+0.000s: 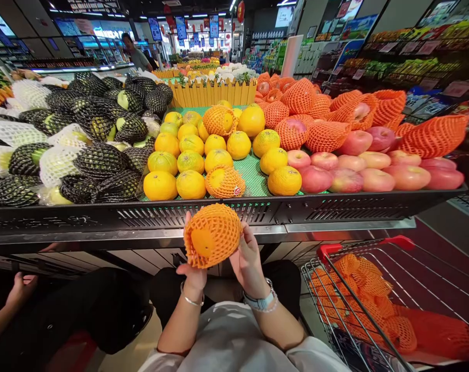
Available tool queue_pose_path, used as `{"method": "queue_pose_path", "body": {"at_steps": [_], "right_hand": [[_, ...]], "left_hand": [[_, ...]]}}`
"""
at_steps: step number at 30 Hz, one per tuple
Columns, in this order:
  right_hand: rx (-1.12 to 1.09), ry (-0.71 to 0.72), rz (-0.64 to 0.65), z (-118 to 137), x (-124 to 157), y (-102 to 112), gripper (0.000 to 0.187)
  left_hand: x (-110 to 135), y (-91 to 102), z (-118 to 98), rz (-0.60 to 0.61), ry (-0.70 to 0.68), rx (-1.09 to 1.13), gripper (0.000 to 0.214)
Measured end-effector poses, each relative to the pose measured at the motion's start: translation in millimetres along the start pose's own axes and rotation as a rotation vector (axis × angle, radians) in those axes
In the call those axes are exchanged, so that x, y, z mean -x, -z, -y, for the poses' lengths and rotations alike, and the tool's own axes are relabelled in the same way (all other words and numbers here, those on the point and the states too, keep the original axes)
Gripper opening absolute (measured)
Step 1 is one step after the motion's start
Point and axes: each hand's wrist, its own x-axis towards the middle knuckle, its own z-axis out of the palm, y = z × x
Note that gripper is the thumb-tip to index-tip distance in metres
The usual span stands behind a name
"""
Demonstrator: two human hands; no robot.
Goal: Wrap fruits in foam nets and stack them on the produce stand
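Note:
An orange in an orange foam net [215,235] is held up in front of the display bin, its bare skin showing through the net's opening at the lower left. My left hand [196,276] is closed on its left and underside, with some fingers hidden behind it. From the right, my right hand [250,254] grips the same fruit, its fingers partly covered by the net. Just beyond, in the bin, another netted orange [223,181] with a red sticker lies in the front row beside bare oranges [191,184].
Black-netted produce [98,160] fills the bin's left side; apples [350,180] and orange-netted fruit [329,134] fill its right. A dark bin edge [103,217] runs across. A shopping cart [358,310] with foam nets stands right. Another person's hand [20,290] is at left.

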Motion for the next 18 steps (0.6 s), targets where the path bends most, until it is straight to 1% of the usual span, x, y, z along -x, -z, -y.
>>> {"method": "queue_pose_path", "body": {"at_steps": [2,4,6,7,9,12,15,18], "right_hand": [[0.068,0.077,-0.002,5,-4,4,0.021],[0.193,0.172,-0.006,9,-6,6,0.02],[0.313,0.227,-0.014,12,-9,8,0.018],[0.35,0.237,-0.019,13,-10,8,0.017],[0.368,0.238,-0.028,14,-13,8,0.015],[0.339,0.234,-0.075,10,-19,9,0.022],[0.367,0.19,-0.082,3,-25,11,0.023],[0.377,0.178,-0.035,-4,-24,11,0.021]], "left_hand": [[0,10.4,-5,0.057,0.147,0.019,0.085],[0,24.4,-4,0.057,0.259,0.024,0.071],[0,36.8,0,0.031,0.312,0.049,0.064],[1,41.0,3,0.022,0.323,0.065,0.064],[1,44.3,8,0.001,0.326,0.087,0.066],[2,39.5,9,-0.013,0.291,0.108,0.073],[1,31.1,4,0.068,0.223,0.094,0.091],[3,24.6,-2,0.133,0.132,0.02,0.097]]}}
